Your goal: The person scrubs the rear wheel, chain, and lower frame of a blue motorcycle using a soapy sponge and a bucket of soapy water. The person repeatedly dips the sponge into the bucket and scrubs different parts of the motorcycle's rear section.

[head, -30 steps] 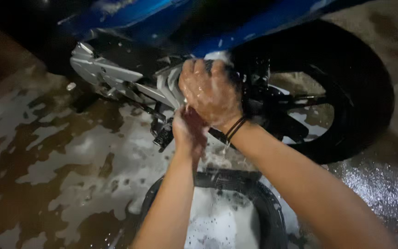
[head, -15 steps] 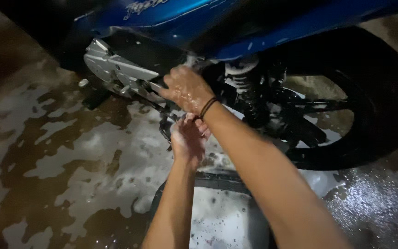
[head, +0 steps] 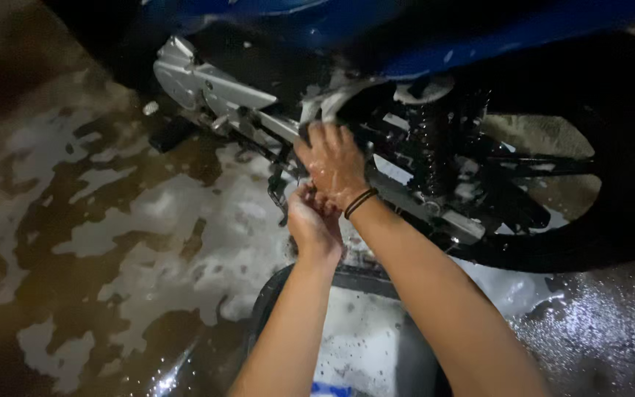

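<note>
right hand [head: 334, 163], fingers closed over a soapy pale cloth [head: 330, 103], presses the blue motorcycle's dark swingarm area [head: 406, 192], directly ahead. left hand [head: 311, 220], grip unclear, sits just below, nearer the body.

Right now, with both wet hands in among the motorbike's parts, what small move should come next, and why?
Probably slide the right hand along the silver frame rail toward the rear wheel: suds cling there, and the left hand rests just beneath.

Bucket [head: 406, 283] sits before the motorcycle [head: 420, 44], rear wheel [head: 619, 220] at right.
</note>
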